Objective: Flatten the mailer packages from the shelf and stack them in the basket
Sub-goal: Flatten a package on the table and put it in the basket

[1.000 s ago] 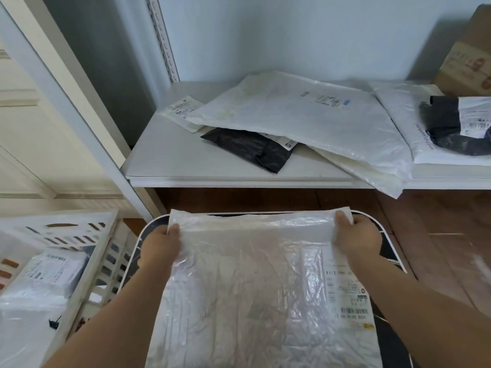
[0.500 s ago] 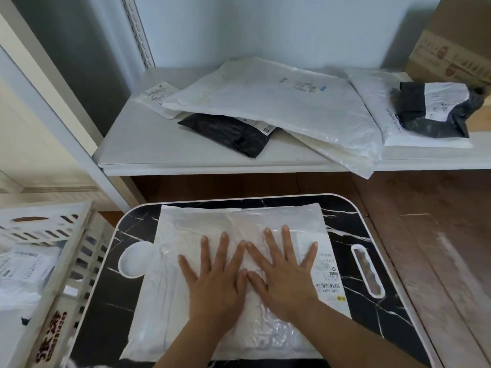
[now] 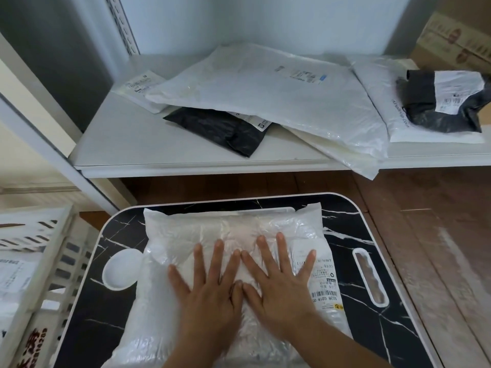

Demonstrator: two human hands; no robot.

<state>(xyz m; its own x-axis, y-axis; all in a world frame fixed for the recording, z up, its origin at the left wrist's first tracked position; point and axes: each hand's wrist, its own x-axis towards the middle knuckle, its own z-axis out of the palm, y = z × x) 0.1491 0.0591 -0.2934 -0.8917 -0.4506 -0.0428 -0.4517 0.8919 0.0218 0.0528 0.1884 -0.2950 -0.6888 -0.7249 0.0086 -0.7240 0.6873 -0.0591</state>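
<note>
A person's left hand [image 3: 210, 293] and right hand [image 3: 279, 285] press flat, fingers spread and thumbs touching, on a translucent white mailer [image 3: 186, 235] lying on a black marble-patterned table [image 3: 87, 309], neither grip closed on anything. The mailer is crinkled and puffed toward its far edge, with a printed shipping label [image 3: 325, 282] along its right side, just beside the right hand. Behind it, more white and black mailers [image 3: 265, 94] lie overlapped on a white shelf [image 3: 119, 144], and a white slatted basket [image 3: 53, 264] stands at the table's left.
</note>
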